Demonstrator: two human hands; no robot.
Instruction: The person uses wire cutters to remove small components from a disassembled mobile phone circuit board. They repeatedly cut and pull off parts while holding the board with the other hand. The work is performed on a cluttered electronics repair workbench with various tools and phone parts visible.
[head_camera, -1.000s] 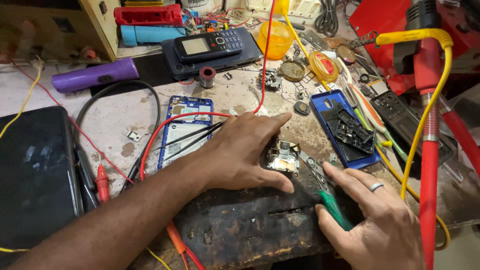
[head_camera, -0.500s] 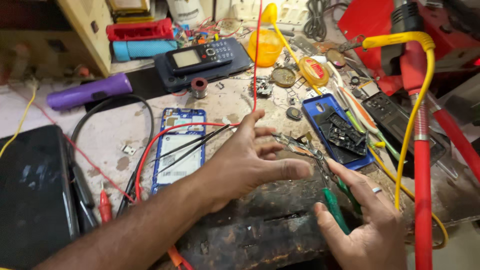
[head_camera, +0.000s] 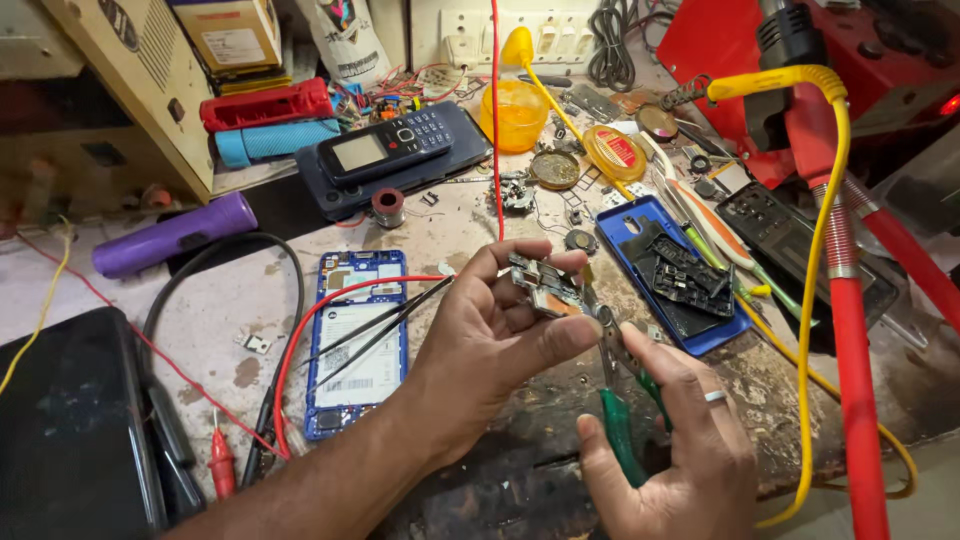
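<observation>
Head view, centre of frame: the left hand (head_camera: 490, 340) holds a small circuit board (head_camera: 545, 285) raised above the desk (head_camera: 250, 300), pinched by its edges between thumb and curled fingers. The right hand (head_camera: 670, 450), lower right, is closed around green-handled pliers (head_camera: 615, 400) whose tips meet the lower edge of the board; a ring sits on one finger.

Handling, as a judgement: the board appears thin, light and rigid, with small exposed parts that look fragile. Hold it by the bare edges only, never across the component face. It should not be slippery, but its small size leaves little margin for a firm hold.

Count, as far as visible:
- One circuit board in hand.
- One pair of pliers.
- One opened blue phone frame (head_camera: 355, 340) left of centre, crossed by two thin black probes (head_camera: 380, 325).
- One blue back cover (head_camera: 670, 270) right of centre, holding dark plastic pieces; their number cannot be told.
- One keypad phone (head_camera: 385, 145), upper centre.
- One purple cylinder (head_camera: 170, 240), upper left.
- One orange cup (head_camera: 520, 115), top centre.
</observation>
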